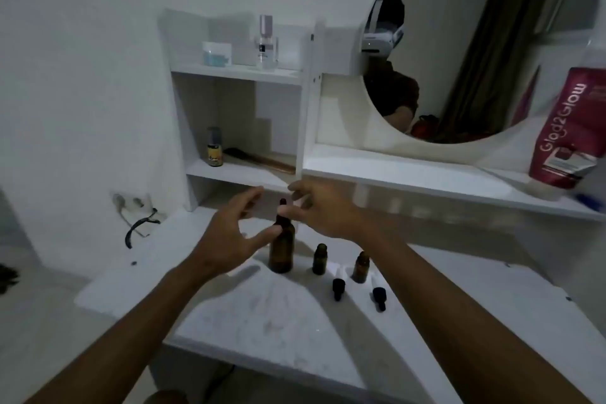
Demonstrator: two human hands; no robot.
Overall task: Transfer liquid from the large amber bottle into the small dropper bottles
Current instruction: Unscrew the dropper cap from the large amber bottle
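Left hand [226, 236], right hand [324, 213] flank upright large amber bottle [281, 249], fingers loose.

Head-worn view, forward and down, seemingly close above table [278, 315].

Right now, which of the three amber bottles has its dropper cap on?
The large amber bottle, leftmost. The two small dropper bottles stand uncapped, their droppers lying on the counter.

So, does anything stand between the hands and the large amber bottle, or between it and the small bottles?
Nothing visible does. The left hand and right hand flank the large amber bottle; both small bottles stand uncapped to its right. Only its own dropper cap is on.
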